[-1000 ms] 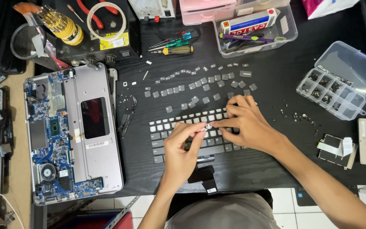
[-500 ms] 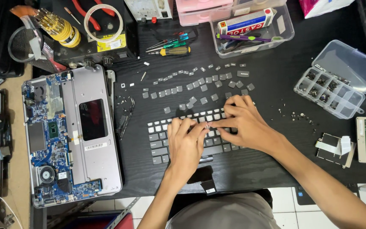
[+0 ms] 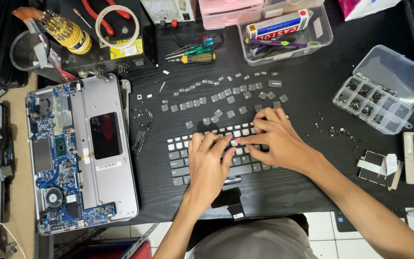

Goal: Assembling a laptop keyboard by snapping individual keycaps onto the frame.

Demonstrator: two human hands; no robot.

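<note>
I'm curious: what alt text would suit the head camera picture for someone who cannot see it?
Two bare hands, left hand and right hand, press on a grey laptop keyboard on a black table. Loose keycaps lie scattered above it, an opened laptop base sits at left, and a clear compartment box at right.

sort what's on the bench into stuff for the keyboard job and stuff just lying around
In use: keyboard under the left hand and right hand; loose keycaps.

Lying about: opened laptop, screwdrivers, compartment box, pliers.
</note>
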